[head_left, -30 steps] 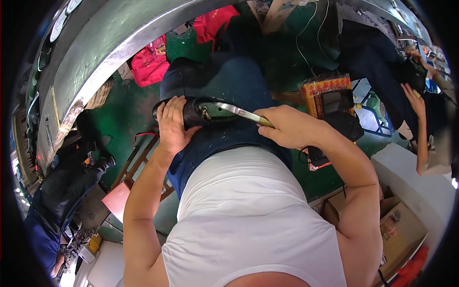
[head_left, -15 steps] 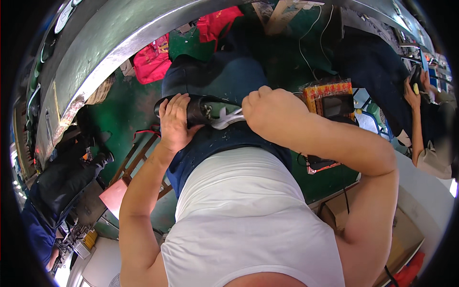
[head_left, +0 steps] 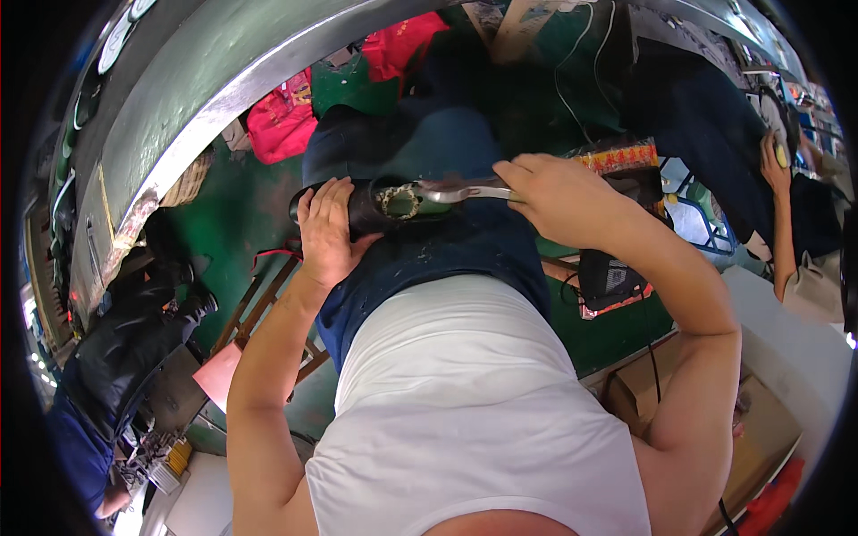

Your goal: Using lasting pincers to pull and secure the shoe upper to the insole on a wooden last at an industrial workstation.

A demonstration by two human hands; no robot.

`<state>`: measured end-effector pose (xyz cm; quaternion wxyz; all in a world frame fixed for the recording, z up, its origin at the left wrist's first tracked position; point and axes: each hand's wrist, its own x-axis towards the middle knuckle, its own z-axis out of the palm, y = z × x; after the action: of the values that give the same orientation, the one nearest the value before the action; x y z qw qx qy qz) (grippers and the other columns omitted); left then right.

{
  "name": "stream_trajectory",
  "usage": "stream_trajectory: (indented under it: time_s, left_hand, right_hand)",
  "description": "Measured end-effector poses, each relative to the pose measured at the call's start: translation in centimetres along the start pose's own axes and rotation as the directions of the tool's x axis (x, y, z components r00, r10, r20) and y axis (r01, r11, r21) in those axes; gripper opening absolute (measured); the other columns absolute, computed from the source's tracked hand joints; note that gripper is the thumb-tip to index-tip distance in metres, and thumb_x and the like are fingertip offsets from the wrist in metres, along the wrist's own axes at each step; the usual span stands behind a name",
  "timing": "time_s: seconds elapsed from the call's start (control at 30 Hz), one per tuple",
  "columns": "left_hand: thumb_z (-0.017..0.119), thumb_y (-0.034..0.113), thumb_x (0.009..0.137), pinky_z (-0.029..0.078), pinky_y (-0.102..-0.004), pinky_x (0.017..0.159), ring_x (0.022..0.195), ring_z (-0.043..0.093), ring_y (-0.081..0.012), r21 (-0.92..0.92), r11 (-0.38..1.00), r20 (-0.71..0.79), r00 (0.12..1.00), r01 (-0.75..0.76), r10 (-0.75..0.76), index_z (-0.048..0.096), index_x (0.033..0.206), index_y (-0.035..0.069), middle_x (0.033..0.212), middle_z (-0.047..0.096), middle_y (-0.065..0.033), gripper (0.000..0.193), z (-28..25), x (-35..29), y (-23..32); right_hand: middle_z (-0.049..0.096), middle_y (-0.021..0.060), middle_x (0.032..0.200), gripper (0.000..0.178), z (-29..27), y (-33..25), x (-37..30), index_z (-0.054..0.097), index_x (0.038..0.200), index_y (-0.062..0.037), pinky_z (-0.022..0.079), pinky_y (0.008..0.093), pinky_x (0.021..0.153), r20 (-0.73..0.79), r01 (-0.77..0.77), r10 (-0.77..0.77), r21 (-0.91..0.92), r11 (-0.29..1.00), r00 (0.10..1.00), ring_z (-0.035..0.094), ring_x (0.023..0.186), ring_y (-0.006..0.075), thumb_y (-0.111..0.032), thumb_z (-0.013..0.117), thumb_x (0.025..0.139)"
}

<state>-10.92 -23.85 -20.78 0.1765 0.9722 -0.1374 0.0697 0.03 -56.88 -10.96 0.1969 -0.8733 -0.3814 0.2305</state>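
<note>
A black shoe (head_left: 368, 208) lies upside down on my lap, across my blue trousers (head_left: 429, 152). My left hand (head_left: 326, 230) presses on its toe end and holds it steady. My right hand (head_left: 559, 195) grips the handle of metal pliers (head_left: 465, 190), whose jaws reach to the shoe's heel area, where a pale rough ring shows on the upper. My white shirt fills the lower middle of the view.
A curved grey metal bench edge (head_left: 206, 98) arcs across the upper left. Red bags (head_left: 281, 112) lie on the green floor. A small heater box (head_left: 612, 277) stands at my right, with cardboard boxes (head_left: 742, 429) lower right. Another person's hand (head_left: 776, 165) is at far right.
My right hand swung from over the shoe out to the right, drawing the pliers flat along the shoe's heel end. My left hand stayed on the toe.
</note>
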Motion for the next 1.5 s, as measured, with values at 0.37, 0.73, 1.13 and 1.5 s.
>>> stream_trajectory:
  time_s: [0.37,0.73,1.13,1.5]
  left_hand:
    - [0.091,0.015,0.055,0.031,-0.0534,0.111,0.131,0.048,-0.0363,-0.085,0.996,0.180,0.984,0.000,0.016,0.039,0.143,0.007,0.139,0.051,-0.0164,0.102,-3.2,2.3,-1.1]
    - [0.078,0.007,0.065,0.047,-0.0432,0.099,0.115,0.054,-0.0379,0.187,0.959,0.742,0.670,-0.214,0.005,0.026,0.153,0.004,0.138,0.047,-0.0215,0.102,-11.2,7.5,-0.5]
    - [0.086,0.021,0.065,0.049,-0.0486,0.100,0.123,0.056,-0.0356,-0.521,0.703,0.249,0.702,-0.483,0.667,0.060,0.118,0.001,0.125,0.061,-0.0144,0.062,-12.7,7.5,5.8]
    - [0.083,0.028,0.081,0.052,-0.0311,0.072,0.078,0.062,-0.0119,-0.832,0.488,0.219,0.965,0.262,-0.145,0.062,0.103,0.000,0.086,0.066,-0.0069,0.041,-10.8,11.5,4.0]
  right_hand:
    - [0.066,0.0116,0.091,0.025,0.2,1.5,3.1,0.059,0.112,-0.0002,0.051,0.0298,0.068,0.028,-0.146,0.144,0.269,0.952,0.989,0.064,0.081,0.0201,-0.017,0.062,0.094]
    - [0.068,0.0047,0.082,0.032,6.0,2.4,2.9,0.060,0.098,-0.0008,0.050,0.0288,0.065,0.095,-0.333,0.414,0.765,0.551,0.905,0.062,0.067,0.0113,-0.032,0.064,0.096]
    - [0.065,0.0064,0.080,0.021,5.5,8.4,3.4,0.058,0.103,-0.0030,0.051,0.0270,0.059,0.165,-0.260,0.225,0.820,0.510,0.960,0.065,0.069,0.0143,-0.008,0.070,0.087]
    - [0.062,0.0047,0.088,0.036,5.0,7.0,0.6,0.056,0.116,-0.0019,0.048,0.0234,0.062,0.065,-0.266,0.428,0.863,0.430,0.902,0.061,0.077,0.0136,-0.024,0.071,0.091]
